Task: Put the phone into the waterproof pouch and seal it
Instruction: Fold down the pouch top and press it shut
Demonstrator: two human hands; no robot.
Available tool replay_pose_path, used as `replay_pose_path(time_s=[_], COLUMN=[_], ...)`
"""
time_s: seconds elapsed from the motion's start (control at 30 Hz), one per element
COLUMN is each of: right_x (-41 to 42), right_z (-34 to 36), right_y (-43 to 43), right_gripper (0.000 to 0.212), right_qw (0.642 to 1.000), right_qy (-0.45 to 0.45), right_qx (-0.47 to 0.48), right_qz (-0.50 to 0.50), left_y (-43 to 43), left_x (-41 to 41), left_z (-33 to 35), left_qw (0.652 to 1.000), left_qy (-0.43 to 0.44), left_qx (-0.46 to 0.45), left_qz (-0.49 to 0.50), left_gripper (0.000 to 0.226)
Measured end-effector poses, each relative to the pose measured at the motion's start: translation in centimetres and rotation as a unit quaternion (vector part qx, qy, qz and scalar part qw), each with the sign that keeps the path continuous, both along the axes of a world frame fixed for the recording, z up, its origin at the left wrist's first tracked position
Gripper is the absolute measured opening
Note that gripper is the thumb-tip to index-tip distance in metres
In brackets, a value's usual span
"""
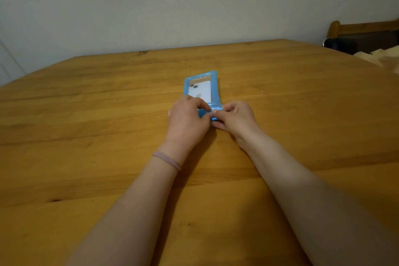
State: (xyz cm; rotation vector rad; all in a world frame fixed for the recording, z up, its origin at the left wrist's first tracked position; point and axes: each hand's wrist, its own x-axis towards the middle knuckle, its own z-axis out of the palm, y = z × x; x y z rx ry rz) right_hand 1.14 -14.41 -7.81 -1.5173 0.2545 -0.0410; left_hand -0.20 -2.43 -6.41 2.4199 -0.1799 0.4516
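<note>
A blue waterproof pouch (216, 93) with a clear window lies flat on the wooden table (86, 114), its long side pointing away from me. Inside it lies a white phone (201, 93), back side up, with two dark camera lenses showing. My left hand (187, 121) and my right hand (235, 117) meet at the pouch's near end. Both pinch the blue closure strip there with thumbs and fingertips. The hands hide most of that near end.
The table runs back to a pale wall. Past its far right corner stand a dark wooden piece of furniture (362, 34) and some light cloth (382, 58). A pink hair tie (167, 160) sits on my left wrist.
</note>
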Motion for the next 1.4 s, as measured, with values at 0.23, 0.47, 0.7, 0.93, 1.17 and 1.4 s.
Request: replay_pose_path(time_s=[0.23, 0.47, 0.7, 0.93, 1.17, 1.4], right_x=[0.1, -0.2, -0.9, -1.1, -0.5, -0.4], right_z=[0.3, 0.7, 1.2, 1.7, 1.5, 1.3], right_y=[-0.5, -0.8, -0.7, -0.5, -0.8, -0.9], right_gripper=[0.020, 0.006, 0.026, 0.024, 0.024, 0.022], right_qw=[0.999, 0.988, 0.993, 0.989, 0.983, 0.983], right_qy=[0.023, 0.027, 0.072, 0.105, 0.101, 0.100], right_qx=[0.032, 0.146, 0.084, 0.098, 0.153, 0.151], right_qz=[-0.018, -0.038, 0.036, 0.040, -0.006, -0.015], left_y=[0.0, 0.5, 0.6, 0.5, 0.2, 1.3], left_x=[-0.4, -0.3, -0.5, -0.4, -0.2, 0.2], left_z=[-0.3, 0.4, 0.6, 0.9, 0.4, 0.9], left_qw=[0.991, 0.981, 0.975, 0.976, 0.973, 0.976], left_qy=[-0.053, -0.105, -0.151, -0.151, -0.164, -0.167], left_qx=[0.121, 0.156, 0.157, 0.155, 0.161, 0.137], left_qz=[-0.019, -0.040, -0.043, -0.025, -0.024, -0.005], left_gripper=[0.036, 0.028, 0.025, 0.023, 0.021, 0.020])
